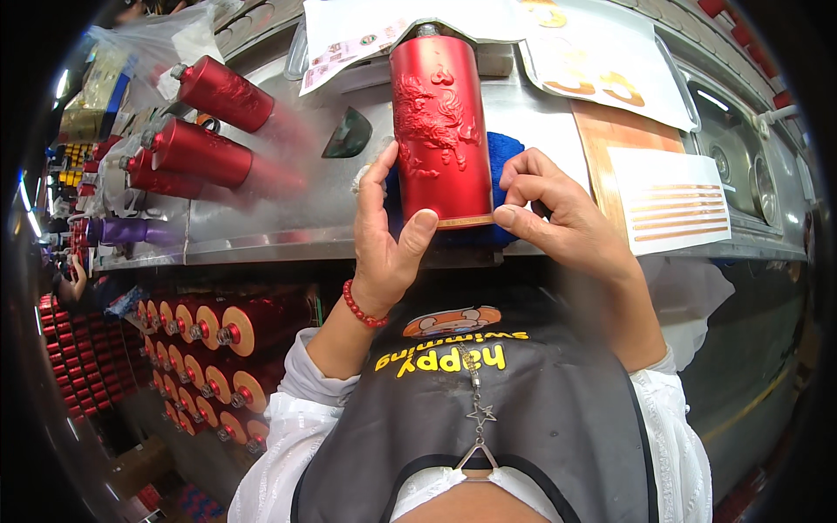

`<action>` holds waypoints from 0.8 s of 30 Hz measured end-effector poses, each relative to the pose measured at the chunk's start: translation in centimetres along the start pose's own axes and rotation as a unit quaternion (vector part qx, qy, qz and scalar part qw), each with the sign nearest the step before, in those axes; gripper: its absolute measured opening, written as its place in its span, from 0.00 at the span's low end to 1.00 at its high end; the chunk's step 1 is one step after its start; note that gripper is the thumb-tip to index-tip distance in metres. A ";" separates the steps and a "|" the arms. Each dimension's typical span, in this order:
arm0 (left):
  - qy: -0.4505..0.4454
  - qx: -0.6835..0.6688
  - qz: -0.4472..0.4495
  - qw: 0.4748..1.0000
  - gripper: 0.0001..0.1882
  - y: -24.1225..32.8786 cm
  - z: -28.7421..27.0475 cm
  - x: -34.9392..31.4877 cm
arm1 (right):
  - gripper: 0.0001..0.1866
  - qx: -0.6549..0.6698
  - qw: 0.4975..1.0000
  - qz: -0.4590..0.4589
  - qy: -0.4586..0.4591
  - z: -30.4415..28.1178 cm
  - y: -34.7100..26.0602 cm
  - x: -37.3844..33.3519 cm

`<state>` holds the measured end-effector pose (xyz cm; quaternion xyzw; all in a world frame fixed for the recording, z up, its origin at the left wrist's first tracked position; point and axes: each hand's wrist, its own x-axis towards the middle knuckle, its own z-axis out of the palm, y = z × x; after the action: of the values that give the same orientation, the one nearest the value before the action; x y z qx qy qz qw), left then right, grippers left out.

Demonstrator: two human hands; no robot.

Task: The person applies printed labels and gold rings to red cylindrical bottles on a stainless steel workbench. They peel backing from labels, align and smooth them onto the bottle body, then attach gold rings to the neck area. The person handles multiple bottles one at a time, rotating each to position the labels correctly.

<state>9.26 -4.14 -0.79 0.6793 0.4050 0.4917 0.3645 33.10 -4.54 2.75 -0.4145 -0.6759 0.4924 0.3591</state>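
Observation:
A red bottle with a raised relief figure on its side lies on a folded blue cloth, its neck pointing away from me. My left hand grips its lower left side, with the thumb over the front and the fingers along the edge. Around the base runs a thin gold strip. At the strip's right end, my right hand is closed, thumb tip against the base rim and the other fingers curled. A white sheet with several copper-gold strips is beside my right wrist.
Several red bottles stand at the left of the metal worktable, near a dark green curved piece. Gold shapes lie on a white sheet at the far right, above a wooden board. Racked bottles with gold discs fill the lower left.

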 end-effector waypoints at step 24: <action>-0.040 0.363 0.157 0.917 0.51 2.4 -0.7 1.0 | 0.13 0.003 1.000 0.000 0.002 0.4 1.0 0.0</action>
<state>9.18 -4.13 1.87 0.8389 0.4291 0.3338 0.0267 32.93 -4.55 1.66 -0.4144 -0.6735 0.4936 0.3620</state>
